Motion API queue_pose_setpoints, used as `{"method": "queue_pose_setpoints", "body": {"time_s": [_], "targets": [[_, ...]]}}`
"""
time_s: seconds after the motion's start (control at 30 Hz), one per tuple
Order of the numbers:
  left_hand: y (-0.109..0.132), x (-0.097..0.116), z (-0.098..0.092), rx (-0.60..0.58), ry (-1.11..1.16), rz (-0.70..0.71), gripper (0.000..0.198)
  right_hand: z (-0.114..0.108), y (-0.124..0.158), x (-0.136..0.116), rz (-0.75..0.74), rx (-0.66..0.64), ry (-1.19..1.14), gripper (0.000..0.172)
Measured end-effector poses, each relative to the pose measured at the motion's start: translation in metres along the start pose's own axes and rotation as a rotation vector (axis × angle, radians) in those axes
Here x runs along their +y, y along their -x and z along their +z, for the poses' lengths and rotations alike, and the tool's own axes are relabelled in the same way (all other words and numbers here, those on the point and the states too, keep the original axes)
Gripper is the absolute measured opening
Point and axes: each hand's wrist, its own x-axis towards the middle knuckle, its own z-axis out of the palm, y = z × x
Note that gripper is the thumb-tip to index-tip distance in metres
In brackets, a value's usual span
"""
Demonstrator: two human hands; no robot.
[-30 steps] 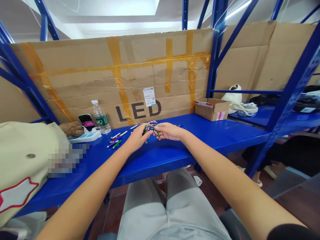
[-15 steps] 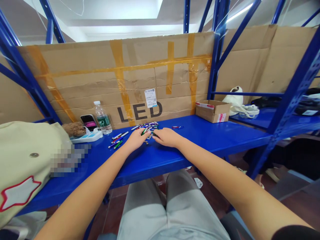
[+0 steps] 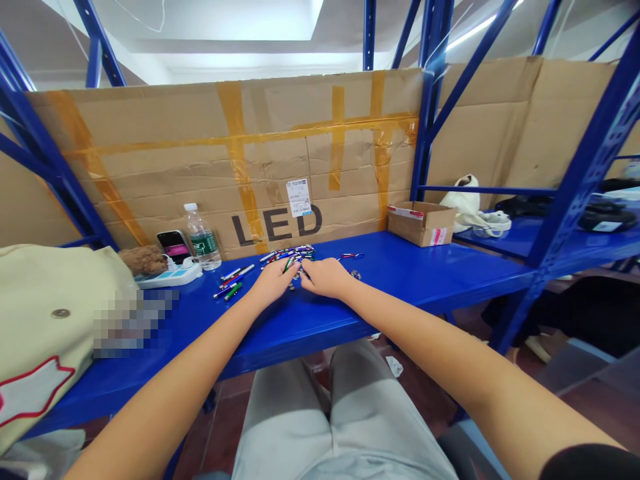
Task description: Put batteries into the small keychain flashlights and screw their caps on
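My left hand (image 3: 274, 280) is closed around a slim green metal tube (image 3: 289, 265), like a small pen light. Close against it, my right hand (image 3: 325, 277) has its fingers pinched together at the tube's near end; whatever they hold is too small to make out. Behind both hands lies a pile of coloured metal tubes (image 3: 289, 253). Several more tubes (image 3: 233, 281), silver, red, blue and green, rest left of my left hand. Tiny round pieces like button cells (image 3: 292, 287) are scattered under my fingers, and others (image 3: 355, 274) sit beside my right wrist.
On the blue table (image 3: 400, 280), a water bottle (image 3: 204, 240), a phone (image 3: 173, 245) and a white power strip (image 3: 173, 275) stand at the back left. A cream bag (image 3: 65, 287) fills the left side. An open cardboard box (image 3: 421, 223) is at the back right.
My right fingers have shifted slightly left, closer to the left hand. Small pieces beside my right wrist now show. The view has moved a little.
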Motion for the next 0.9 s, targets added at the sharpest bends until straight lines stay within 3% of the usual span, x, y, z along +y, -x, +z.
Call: {"method": "queue_pose_setpoints", "body": {"time_s": [0.2,0.37,0.5,0.73,0.9], "targets": [[0.003,0.001,-0.003,-0.013,-0.006,-0.047,0.039,-0.001,-0.002,0.0,0.055,-0.011,-0.035,0.034],[0.009,0.0,-0.004,-0.158,0.118,-0.03,0.038,-0.007,-0.001,0.006,0.135,-0.018,-0.124,0.032],[0.012,0.004,-0.004,-0.208,0.102,0.026,0.034,-0.007,0.001,0.01,0.114,-0.048,-0.179,0.031],[0.011,0.006,-0.005,-0.206,0.1,0.056,0.035,-0.005,0.003,0.009,0.049,-0.082,-0.163,0.033],[0.007,-0.002,-0.004,-0.114,0.028,0.021,0.04,-0.004,0.002,0.011,0.037,-0.095,-0.198,0.032]]}}
